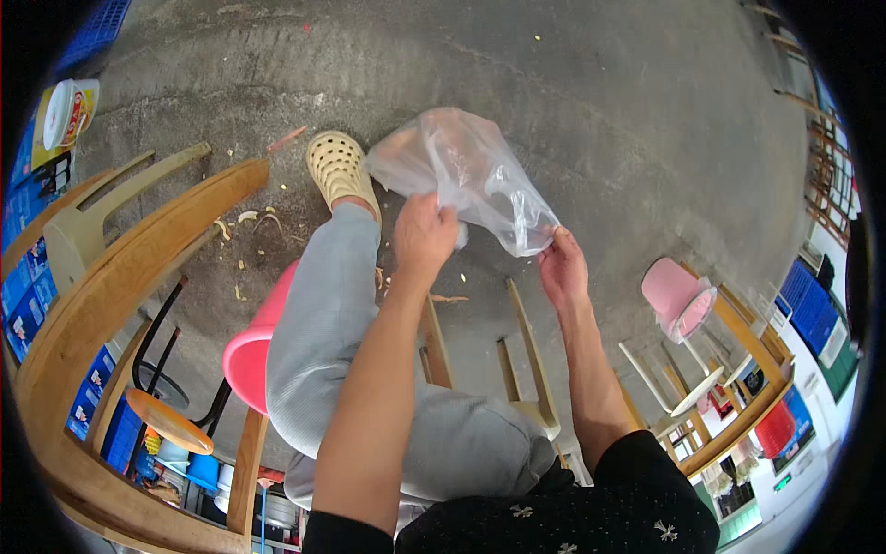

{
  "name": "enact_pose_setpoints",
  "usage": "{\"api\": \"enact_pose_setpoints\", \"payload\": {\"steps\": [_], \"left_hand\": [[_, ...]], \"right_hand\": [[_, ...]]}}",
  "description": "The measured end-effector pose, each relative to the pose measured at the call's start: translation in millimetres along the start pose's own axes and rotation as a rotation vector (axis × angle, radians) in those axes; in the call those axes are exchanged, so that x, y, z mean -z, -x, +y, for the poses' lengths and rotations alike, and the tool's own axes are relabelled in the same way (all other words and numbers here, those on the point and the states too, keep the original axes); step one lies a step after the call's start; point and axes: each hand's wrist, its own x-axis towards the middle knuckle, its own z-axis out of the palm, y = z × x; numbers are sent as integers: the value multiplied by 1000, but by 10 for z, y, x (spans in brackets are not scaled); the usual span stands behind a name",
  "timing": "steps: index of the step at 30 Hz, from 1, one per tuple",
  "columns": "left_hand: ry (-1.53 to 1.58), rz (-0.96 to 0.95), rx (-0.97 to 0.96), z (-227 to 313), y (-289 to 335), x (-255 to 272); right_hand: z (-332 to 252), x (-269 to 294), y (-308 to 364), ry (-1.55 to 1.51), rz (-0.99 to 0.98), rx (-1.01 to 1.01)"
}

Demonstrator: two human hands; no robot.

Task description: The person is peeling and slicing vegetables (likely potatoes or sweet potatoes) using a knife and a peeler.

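A translucent plastic bag (480,171) is stretched out in front of me, low over the concrete floor. Something pale orange shows dimly through its far left part, too blurred by the film to name. My left hand (425,235) is closed at the bag's near left edge, its fingers curled on the film. At the bag's right corner, my right hand (563,268) pinches the edge between thumb and fingers. The film between both hands is pulled out and creased. Beyond my left knee, a beige clog (339,171) on my foot rests just left of the bag.
A red plastic bucket (249,365) stands by my left leg. Wooden table frames (138,277) and a beige stool line the left side. On the right are a pink lined bin (678,295) and a white chair (678,397). Peel scraps (247,216) litter the concrete floor (637,120).
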Motion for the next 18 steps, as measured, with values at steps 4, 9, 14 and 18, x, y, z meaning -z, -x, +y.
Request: {"api": "enact_pose_setpoints", "payload": {"steps": [4, 9, 14, 18], "left_hand": [[822, 193, 123, 636, 34, 607], [1650, -66, 538, 622, 467, 1106], [1408, 142, 599, 154, 257, 699], [838, 88, 327, -44, 253, 148]], "right_hand": [[-39, 366, -74, 129, -35, 34], [-395, -18, 431, -53, -62, 10], [-714, 189, 337, -243, 29, -19], [-554, -100, 33, -325, -141, -69]]}}
